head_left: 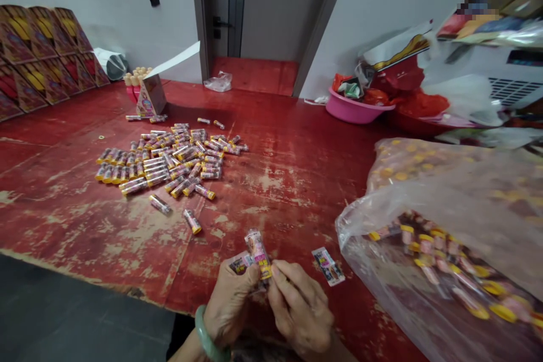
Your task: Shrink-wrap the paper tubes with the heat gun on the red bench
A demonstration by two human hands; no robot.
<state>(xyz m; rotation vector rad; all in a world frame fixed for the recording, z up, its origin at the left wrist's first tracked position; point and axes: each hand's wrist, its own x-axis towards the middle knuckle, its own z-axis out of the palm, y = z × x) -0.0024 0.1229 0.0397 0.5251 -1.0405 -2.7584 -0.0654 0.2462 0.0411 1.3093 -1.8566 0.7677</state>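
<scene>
Near the table's front edge, my left hand (233,297), with a green bangle at its wrist, holds a small clear tube (257,249) with a printed label and a yellow end. A printed label card (238,262) also shows between its fingers. My right hand (299,302) is closed against the tube's yellow end, its thumb and fingers pinched together there. Another printed label (328,266) lies flat on the red table to the right. Many similar tubes (182,153) lie piled and in rows at the left, with two single ones closer to my hands.
A large clear plastic bag (360,226) of yellow-capped tubes covers the right side of the worn red table (271,181). Behind it stands a pink basin (356,111) with bags. An open carton (153,93) and stacked boxes (46,76) are at the back left.
</scene>
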